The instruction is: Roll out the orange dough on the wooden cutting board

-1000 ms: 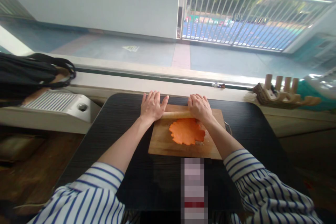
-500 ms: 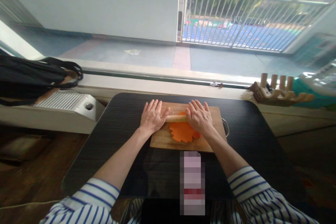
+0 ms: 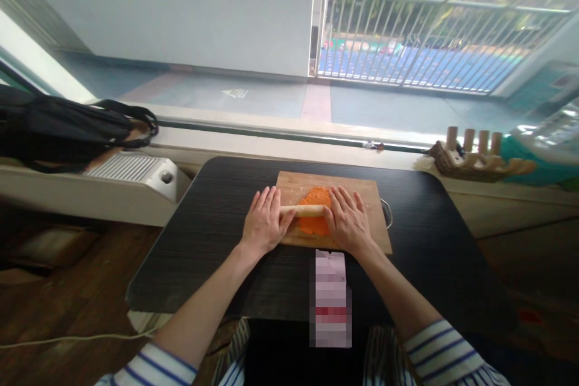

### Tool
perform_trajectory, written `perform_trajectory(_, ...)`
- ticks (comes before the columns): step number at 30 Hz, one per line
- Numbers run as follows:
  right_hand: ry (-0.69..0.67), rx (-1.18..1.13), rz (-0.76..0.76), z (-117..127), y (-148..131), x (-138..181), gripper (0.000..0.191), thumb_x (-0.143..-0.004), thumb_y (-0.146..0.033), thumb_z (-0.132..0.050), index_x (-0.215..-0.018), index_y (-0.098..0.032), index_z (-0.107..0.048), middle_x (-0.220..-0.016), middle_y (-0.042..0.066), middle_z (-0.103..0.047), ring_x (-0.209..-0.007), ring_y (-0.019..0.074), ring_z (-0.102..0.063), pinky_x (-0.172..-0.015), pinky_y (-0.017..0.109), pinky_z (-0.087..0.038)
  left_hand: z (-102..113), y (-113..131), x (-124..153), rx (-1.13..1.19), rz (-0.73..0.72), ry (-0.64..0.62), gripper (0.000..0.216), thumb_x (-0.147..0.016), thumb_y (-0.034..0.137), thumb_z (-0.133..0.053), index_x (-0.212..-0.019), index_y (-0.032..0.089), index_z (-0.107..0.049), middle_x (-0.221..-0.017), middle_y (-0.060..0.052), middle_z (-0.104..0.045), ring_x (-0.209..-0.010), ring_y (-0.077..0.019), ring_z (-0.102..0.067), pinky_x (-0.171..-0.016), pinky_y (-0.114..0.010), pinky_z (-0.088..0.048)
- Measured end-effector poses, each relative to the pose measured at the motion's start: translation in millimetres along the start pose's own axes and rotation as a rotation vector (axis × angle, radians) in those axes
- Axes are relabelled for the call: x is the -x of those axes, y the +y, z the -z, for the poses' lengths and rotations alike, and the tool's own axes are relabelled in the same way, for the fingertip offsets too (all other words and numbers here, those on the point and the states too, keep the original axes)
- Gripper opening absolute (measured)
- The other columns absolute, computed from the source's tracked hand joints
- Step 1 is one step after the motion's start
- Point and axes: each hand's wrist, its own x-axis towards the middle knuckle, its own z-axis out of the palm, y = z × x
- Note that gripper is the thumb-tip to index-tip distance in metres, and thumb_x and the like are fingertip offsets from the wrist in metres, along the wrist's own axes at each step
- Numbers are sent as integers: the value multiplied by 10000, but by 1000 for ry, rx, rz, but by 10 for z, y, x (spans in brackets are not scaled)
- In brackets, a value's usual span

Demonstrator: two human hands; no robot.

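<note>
A pale wooden rolling pin (image 3: pixel 304 211) lies crosswise over a flat sheet of orange dough (image 3: pixel 316 195) on a wooden cutting board (image 3: pixel 374 230). My left hand (image 3: pixel 266 221) rests on the pin's left end, fingers stretched forward and thumb pointing inward. On the right end lies my right hand (image 3: pixel 349 220), open too, its fingers extended and covering the dough's right edge. Both palms press on the pin from above without wrapping around it. Dough shows on the far and near sides of the pin.
The board sits on a black table (image 3: pixel 203 211), with its metal handle (image 3: pixel 387 214) at the right. A pixelated pinkish object (image 3: pixel 330 298) is in front of the board. A black bag (image 3: pixel 67 129) lies at left; a wooden rack (image 3: pixel 470 160) stands on the sill at right.
Both hands have drawn the rolling pin toward me across the dough. More orange dough shows beyond the pin and less on the near side. The view has shifted slightly.
</note>
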Motion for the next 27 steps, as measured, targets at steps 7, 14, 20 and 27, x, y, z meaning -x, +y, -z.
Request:
perform_trajectory(7,49,-38,37,37,-40,310,479,-979,-335,-319,-1387,-120,-449,-1442,106,-453,-1377,223,-343,-1164,441,-160,55,69,281,22,-49,60,726,-946,550,-225,-1349,-15,-437,-1433,-227,-417,-1369,-301,-348,-1136,-462,-276)
perform_trajectory(14,44,-47,72,83,-75,552,491,-980,-328,-319,-1416,-123,-408,-1464,102,-418,-1395,224,-311,-1163,454,-190,132,120,498,11,-83,70,685,-944,525,-294,-1367,1,-420,-1442,-219,-404,-1366,-295,-356,-1141,-460,-276)
perform_trajectory(20,36,-29,105,139,-109,768,495,-969,-303,-350,-1421,-109,-399,-1472,120,-394,-1404,234,-291,-1159,466,-217,171,168,717,3,-105,87,698,-936,524,-327,-1418,20,-346,-1456,-213,-381,-1381,-293,-328,-1133,-470,-294)
perform_trajectory(27,10,-24,142,147,-94,884,520,-960,-299,-378,-1439,-96,-365,-1489,136,-349,-1420,248,-243,-1161,484,-221,189,209,840,-1,-110,79,711,-932,520,-347,-1434,19,-310,-1458,-218,-372,-1393,-296,-299,-1126,-472,-308)
